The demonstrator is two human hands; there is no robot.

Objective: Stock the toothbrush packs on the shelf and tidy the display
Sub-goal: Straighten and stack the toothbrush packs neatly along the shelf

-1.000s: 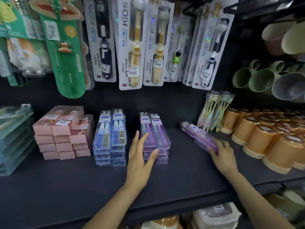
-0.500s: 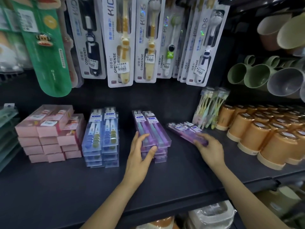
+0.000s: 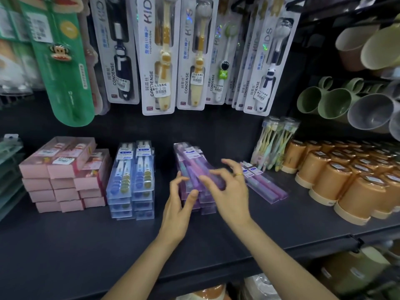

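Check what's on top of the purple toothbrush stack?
A tilted purple pack lies on the purple stack, left hand and right hand on it. The hands hide its near end.
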